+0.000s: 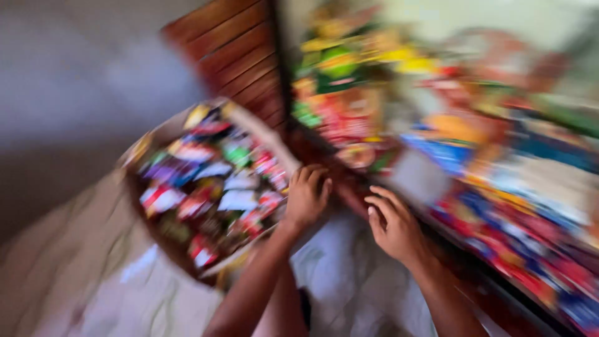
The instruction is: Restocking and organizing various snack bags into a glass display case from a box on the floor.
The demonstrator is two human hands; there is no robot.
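The head view is heavily blurred by motion. My left hand (307, 196) has its fingers curled at the near right edge of a shallow tray (145, 145) filled with several small colourful packets (209, 181); whether it grips the edge is not clear. My right hand (393, 224) hovers just to the right, fingers spread and bent, holding nothing. It is close to the front edge of a display of packaged goods (474, 156).
A dark wooden slatted panel (234, 50) rises behind the tray. Shelves of bright packets (530, 249) run along the right side. Pale cloth (143, 293) lies below the tray and under my arms. A grey wall (68, 81) fills the left.
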